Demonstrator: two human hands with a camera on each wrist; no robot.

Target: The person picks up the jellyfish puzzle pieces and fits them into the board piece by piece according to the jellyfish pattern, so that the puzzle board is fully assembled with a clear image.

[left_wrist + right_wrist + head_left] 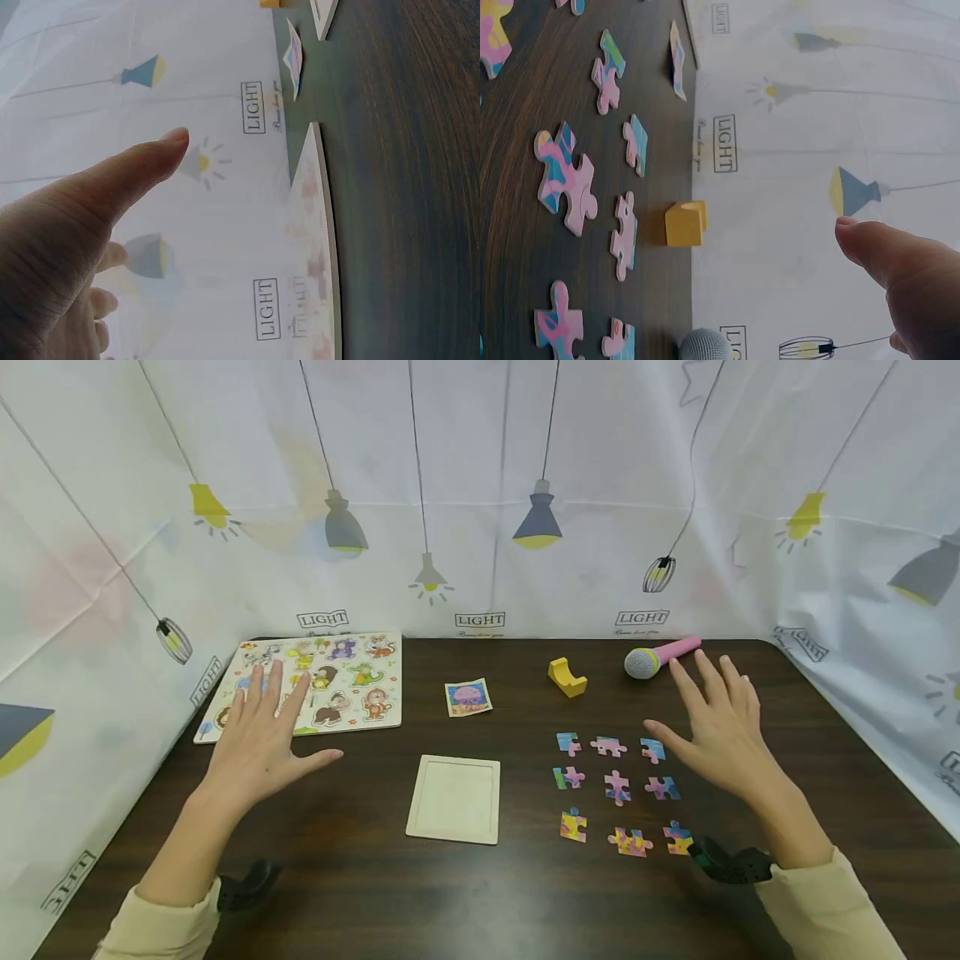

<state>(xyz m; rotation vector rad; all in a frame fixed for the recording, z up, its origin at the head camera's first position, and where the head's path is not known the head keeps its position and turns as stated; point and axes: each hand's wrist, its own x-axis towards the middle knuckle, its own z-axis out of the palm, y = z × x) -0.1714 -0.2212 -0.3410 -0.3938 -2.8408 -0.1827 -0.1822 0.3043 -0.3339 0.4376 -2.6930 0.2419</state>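
My left hand (pixel 258 752) hovers with fingers spread over the near edge of a white board with cartoon animals (pixel 352 681); it holds nothing. On the other side, my right hand (pixel 723 739), also spread and holding nothing, is raised to the right of several loose jigsaw pieces (pixel 617 787) laid out in rows. A square pale wooden puzzle tray (pixel 453 799) lies between the hands. Behind it sits a small picture card of a pink octopus-like creature (pixel 468 697). In the right wrist view, puzzle pieces (pixel 566 180) rest flat on the dark table.
A yellow curved block (pixel 567 678) stands toward the back. Beside it, near the right hand's fingertips, lies a pink toy microphone (pixel 660 658) with a grey head. A white curtain printed with lamps (pixel 480 485) borders the dark wooden table (pixel 360 893) at the back and sides.
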